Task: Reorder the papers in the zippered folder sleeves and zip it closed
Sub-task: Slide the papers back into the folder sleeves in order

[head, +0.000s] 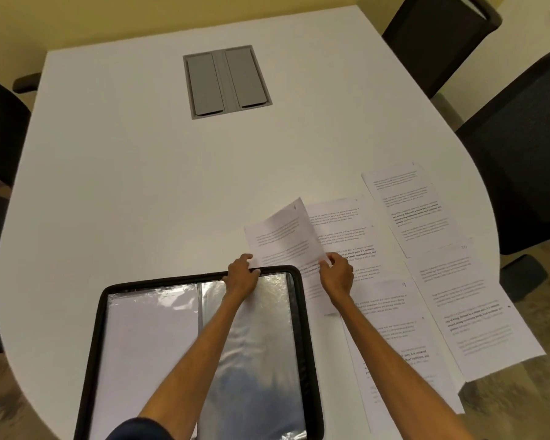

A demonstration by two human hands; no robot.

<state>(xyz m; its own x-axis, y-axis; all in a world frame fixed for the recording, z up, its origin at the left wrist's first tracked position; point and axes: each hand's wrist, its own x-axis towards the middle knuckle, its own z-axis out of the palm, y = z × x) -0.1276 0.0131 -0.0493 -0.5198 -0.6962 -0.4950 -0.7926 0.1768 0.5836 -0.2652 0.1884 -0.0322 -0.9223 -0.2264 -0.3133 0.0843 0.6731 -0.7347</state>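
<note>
**Sheet held at the open folder's top corner**

The zippered folder lay open at the lower centre of the frame on the white surface. The left hand had its fingers curled over the top edge of the right sleeve, at the folder's rim. The left sleeve showed white paper. The right hand pinched the lower corner of a tilted sheet just beyond the folder's top right corner. Loose papers overlapped at the right of the frame. A grey hatch sat at the upper centre.
</note>
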